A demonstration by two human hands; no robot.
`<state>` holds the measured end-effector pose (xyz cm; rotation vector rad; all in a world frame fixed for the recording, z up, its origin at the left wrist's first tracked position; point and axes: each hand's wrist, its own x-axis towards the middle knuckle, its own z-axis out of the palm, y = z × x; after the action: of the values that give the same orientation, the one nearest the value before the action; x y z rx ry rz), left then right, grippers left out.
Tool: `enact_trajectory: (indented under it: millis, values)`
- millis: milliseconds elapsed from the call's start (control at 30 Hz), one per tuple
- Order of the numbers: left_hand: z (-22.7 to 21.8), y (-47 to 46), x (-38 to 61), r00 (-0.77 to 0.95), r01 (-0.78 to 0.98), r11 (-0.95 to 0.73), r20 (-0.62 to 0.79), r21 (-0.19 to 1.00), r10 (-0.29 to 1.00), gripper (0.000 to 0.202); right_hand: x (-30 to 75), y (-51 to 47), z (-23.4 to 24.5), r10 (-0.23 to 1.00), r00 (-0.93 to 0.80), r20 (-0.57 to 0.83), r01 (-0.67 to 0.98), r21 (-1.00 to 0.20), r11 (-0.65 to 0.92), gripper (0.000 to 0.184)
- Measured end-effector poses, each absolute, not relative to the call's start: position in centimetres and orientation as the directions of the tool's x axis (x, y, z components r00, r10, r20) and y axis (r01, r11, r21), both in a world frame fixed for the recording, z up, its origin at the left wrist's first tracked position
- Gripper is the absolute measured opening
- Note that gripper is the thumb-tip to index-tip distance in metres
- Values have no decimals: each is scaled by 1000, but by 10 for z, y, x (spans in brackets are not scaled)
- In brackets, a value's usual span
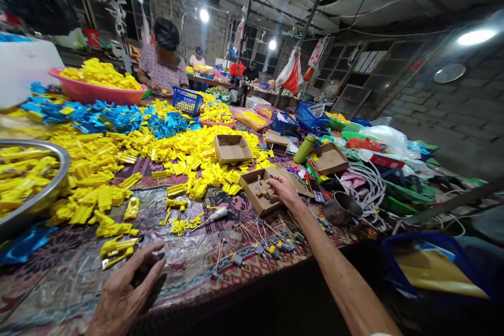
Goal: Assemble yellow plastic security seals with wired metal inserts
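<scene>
Noted yellow on the loose plastic parts [189, 144], bright blue on the heaped pieces [106, 121], grey on the small motors [238, 259], brown on the cardboard box [251, 198]; found reddish diamonds (cream between) bordering the bench cloth [255, 271].

Right hand [285, 190] extended forward — left hand [123, 289] loosely curved.

The left hand [126, 282] and right hand [285, 189] are both bare, with slim fingers and visible knuckles. The right forearm [334, 260] is bare too, long and lean, tapering to the wrist. A sliver of white [381, 334], perhaps a sleeve, shows at its near end.
</scene>
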<state>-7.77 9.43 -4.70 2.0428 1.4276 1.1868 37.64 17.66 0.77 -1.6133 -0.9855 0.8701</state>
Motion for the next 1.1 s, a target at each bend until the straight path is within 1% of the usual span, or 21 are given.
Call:
enact_trajectory:
  millis: [133, 200, 367, 500, 600, 700, 867, 1000, 1100]
  values:
    - [-47, 95, -77, 122, 576, -402, 411, 712, 903, 39, 376, 175, 12, 906, 424, -4, 205, -974, -100, 17]
    - [-46, 95, -77, 122, 576, -394, 402, 716, 908, 39, 375, 175, 13, 900, 435, 14, 236, -967, -99, 16]
    - [-44, 95, -78, 127, 578, -393, 397, 715, 909, 39, 376, 178, 10, 896, 445, 0, 316, -936, -157, 22]
    - [-45, 95, -78, 128, 585, -394, 399, 709, 908, 39, 375, 180, 9, 893, 450, -4, 328, -929, -170, 28]
    - [-48, 95, -79, 141, 587, -396, 392, 706, 909, 39, 372, 177, 12, 892, 452, -13, 277, -948, -155, 25]
    - [-49, 95, -79, 141, 596, -385, 380, 705, 914, 39, 369, 172, 17, 902, 431, -9, 186, -978, -99, 23]
    - [-48, 95, -79, 130, 599, -366, 365, 712, 922, 40, 362, 165, 30, 917, 397, 43, 32, -999, 33, 35]
    - [-44, 95, -77, 114, 572, -348, 348, 743, 930, 39, 357, 157, 45, 932, 357, 63, -35, -996, 81, 38]
    - [-33, 92, -68, 79, 497, -307, 310, 812, 947, 39, 351, 148, 56, 941, 331, 69, -58, -994, 93, 36]
